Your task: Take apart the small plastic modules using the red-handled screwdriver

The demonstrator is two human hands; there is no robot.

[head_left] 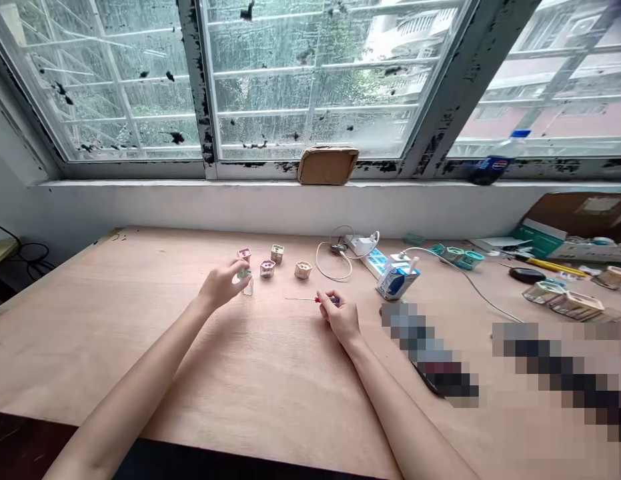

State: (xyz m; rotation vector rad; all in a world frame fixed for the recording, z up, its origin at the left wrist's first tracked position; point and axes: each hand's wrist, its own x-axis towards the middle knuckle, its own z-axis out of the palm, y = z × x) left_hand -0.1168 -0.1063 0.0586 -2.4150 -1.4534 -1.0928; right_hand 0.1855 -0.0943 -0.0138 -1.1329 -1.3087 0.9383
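My left hand (224, 283) reaches out over the wooden table (140, 320) and its fingers close round a small clear block (246, 283) standing on the tabletop. My right hand (341, 316) rests on the table with its fingers curled on the red handle of a thin screwdriver (310, 299), whose metal shaft points left along the surface. Just beyond my left hand stand several small cube-shaped parts: a pink-topped one (245, 254), a pink one (267, 268), and two beige ones (277, 253) (303, 269).
A white power strip (369, 257) with a coiled cable and a blue-white carton (396, 279) lie right of centre. Teal boxes, small trays and a brown cardboard box (585, 213) crowd the right side. A cardboard packet (327, 165) and a bottle (496, 160) sit on the window sill.
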